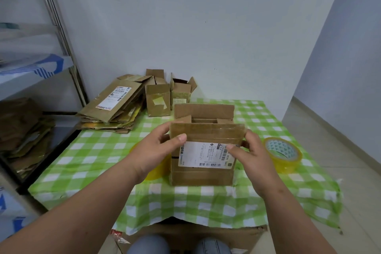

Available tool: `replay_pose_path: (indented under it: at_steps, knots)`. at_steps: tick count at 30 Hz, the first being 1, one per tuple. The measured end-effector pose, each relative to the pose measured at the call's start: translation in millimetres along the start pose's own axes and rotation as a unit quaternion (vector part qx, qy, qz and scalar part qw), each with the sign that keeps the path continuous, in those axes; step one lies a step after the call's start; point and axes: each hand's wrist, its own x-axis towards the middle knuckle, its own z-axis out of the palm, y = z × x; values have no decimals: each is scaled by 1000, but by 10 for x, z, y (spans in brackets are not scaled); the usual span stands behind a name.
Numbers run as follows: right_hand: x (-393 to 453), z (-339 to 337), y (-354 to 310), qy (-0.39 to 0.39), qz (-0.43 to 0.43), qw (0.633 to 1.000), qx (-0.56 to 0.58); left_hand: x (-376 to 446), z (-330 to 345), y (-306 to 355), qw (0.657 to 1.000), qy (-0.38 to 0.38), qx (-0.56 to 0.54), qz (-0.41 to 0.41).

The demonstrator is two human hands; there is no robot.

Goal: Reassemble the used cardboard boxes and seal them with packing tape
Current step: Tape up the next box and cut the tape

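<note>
Far left, the stack of flattened cartons (111, 107) waits, with 2 reassembled boxes (157, 100) just beside it. My left hand (156, 150) grips the left edge of the cardboard box (203, 173) standing mid-table on the checked cloth (92, 154), thumb over the near flap; my right hand (250, 151) pinches its right edge. I judge I'm folding the top flaps shut. Next comes the tape roll (283, 154), near the box's right.
</note>
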Motion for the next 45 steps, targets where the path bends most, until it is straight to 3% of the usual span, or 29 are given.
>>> replay_pose_path:
  at_steps: [9,14,21,28,33,38,45]
  knots:
    - [171,28,-60,65,38,997,28,116,-7,24,996,89,16,17]
    - [257,18,-81,50,60,995,66,162,-14,31,996,84,-23,2]
    - [412,-15,-148,-21,36,998,53,208,-129,139,995,4,100,27]
    - [336,34,-47,34,6,999,17,230,-122,-9,989,54,117,76]
    - [361,16,-99,58,-35,992,-105,246,-123,-9,955,79,257,124]
    - [422,47,-152,-18,-133,956,-262,280,-111,10,895,36,392,210]
    - [332,92,-167,-26,-119,943,-308,233,-101,31,878,-4,445,177]
